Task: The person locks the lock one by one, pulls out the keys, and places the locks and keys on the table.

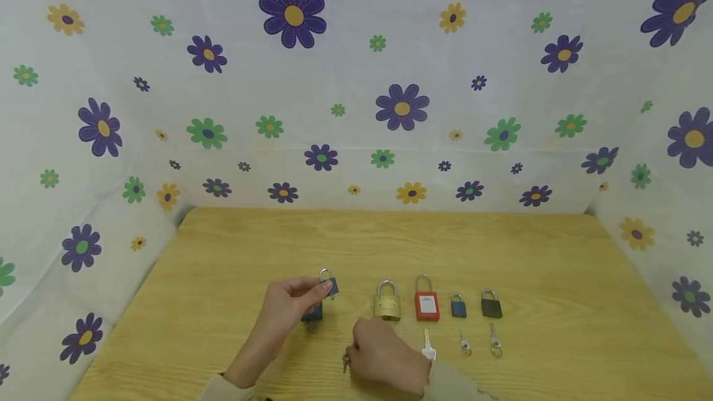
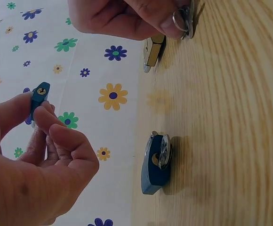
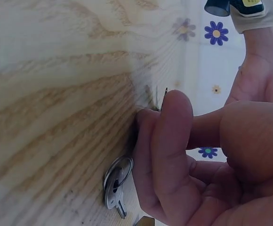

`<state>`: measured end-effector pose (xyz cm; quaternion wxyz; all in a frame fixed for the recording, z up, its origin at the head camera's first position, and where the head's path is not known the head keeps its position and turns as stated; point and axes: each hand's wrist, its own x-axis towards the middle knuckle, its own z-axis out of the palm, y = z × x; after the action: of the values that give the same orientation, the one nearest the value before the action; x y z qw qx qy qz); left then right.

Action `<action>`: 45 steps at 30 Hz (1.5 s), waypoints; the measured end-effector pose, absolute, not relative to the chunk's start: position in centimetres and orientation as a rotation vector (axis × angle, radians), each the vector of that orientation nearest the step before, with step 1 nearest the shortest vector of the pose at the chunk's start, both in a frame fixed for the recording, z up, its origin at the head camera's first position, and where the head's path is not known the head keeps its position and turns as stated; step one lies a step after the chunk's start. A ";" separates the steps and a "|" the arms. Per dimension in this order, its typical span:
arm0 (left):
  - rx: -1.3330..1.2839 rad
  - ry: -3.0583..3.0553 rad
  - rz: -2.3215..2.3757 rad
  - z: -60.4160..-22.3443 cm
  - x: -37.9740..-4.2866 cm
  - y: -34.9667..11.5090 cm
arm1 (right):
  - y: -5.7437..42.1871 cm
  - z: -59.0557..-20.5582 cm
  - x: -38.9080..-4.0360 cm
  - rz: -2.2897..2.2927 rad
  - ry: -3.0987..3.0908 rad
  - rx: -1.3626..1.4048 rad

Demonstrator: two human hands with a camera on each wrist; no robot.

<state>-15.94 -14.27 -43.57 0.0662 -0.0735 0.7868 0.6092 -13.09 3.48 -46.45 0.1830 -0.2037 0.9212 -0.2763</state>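
My left hand (image 1: pixel 284 308) pinches a small blue padlock (image 1: pixel 332 287) between thumb and fingers, raised off the table with its shackle upward. The left wrist view shows the brass keyhole (image 2: pixel 43 89) in its base. Below that hand a second blue padlock (image 2: pixel 154 172) stands on the table, with a key ring (image 2: pixel 164 151) hanging at its keyhole. Low over the table, my right hand (image 1: pixel 384 351) pinches small keys (image 1: pixel 346 362) on a ring at its fingertips. Beside its curled fingers, another ringed key set (image 3: pixel 115 186) lies on the wood.
Right of the hands stand a brass padlock (image 1: pixel 387 307), a red padlock (image 1: pixel 427 306), a small blue padlock (image 1: pixel 458 309) and a black padlock (image 1: pixel 491 308). Keys (image 1: pixel 465 343) lie in front of them. A flowered cloth (image 1: pixel 356 79) encloses the wooden table (image 1: pixel 250 240).
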 end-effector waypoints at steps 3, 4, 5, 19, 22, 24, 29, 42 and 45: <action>-0.207 2.383 1.839 -43.6 -16.0 -14.2 | 3.6 -46.3 -13.3 -0.804 2.573 -0.565; -0.202 2.393 1.834 -43.6 -16.0 -14.2 | 3.7 -46.1 -13.3 -0.830 2.565 -0.564; -0.196 2.410 1.822 -43.6 -16.0 -14.2 | 3.9 -46.0 -13.3 -0.850 2.567 -0.572; 0.147 2.742 1.376 -45.9 -16.6 -13.4 | 11.5 -40.9 -13.4 -1.282 2.450 -0.452; 0.226 2.787 1.255 -46.3 -16.8 -13.1 | 13.6 -40.3 -13.4 -1.308 2.465 -0.401; 0.265 2.821 1.162 -46.4 -16.8 -12.9 | 14.9 -40.0 -13.3 -1.298 2.479 -0.368; 0.284 2.906 0.941 -46.3 -16.8 -12.3 | 17.3 -39.8 -13.0 -1.268 2.481 -0.340; 0.294 2.957 0.797 -46.5 -16.8 -10.6 | 19.1 -40.4 -12.3 -1.227 2.485 -0.287; 0.299 2.939 0.833 -46.6 -17.0 -10.6 | 19.2 -40.6 -12.2 -1.222 2.484 -0.293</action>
<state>-16.96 -10.58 -46.59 0.0362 0.0973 0.9569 0.2714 -12.16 19.20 -40.60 0.1781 -0.1035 0.8781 -0.4319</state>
